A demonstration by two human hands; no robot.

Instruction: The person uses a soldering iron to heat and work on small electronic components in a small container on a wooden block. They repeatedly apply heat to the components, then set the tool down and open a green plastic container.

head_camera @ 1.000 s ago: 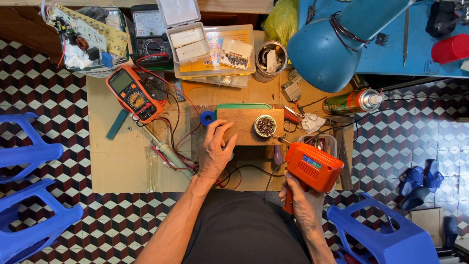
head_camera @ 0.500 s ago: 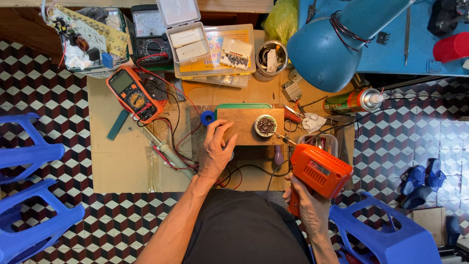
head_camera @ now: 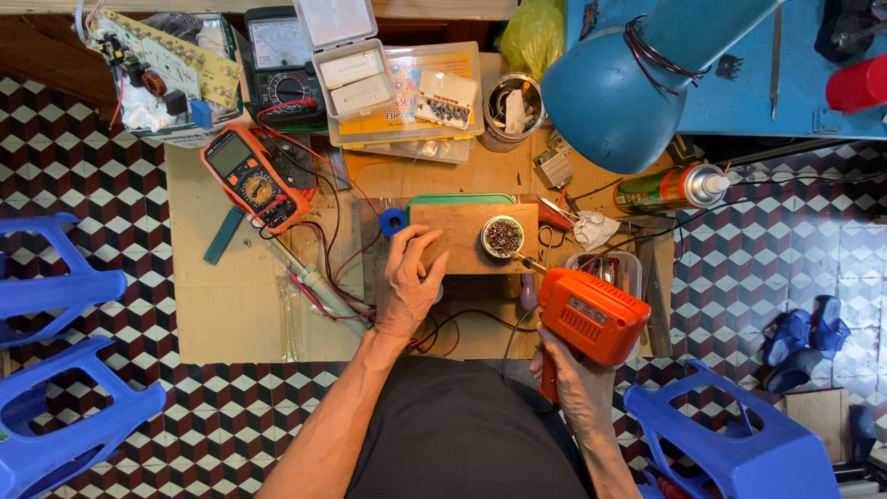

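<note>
Soldering gun in my right hand, wooden block under my left.

Nearest me, my right hand (head_camera: 577, 388) is clenched around the grip of the orange soldering gun (head_camera: 591, 314), just right of the wooden block (head_camera: 457, 236), its tip angled toward the small round tin (head_camera: 503, 237) that sits on the block's right end. My left hand (head_camera: 409, 282) rests on the block's near edge, fingers loosely curled, holding nothing. Red and black leads (head_camera: 323, 222) run left of the block to the orange multimeter (head_camera: 251, 177); beyond it lies a clear parts box (head_camera: 407, 92). Risk, as I judge it: the hot tip could touch the leads or my left fingers if the gun swings inward.
</note>
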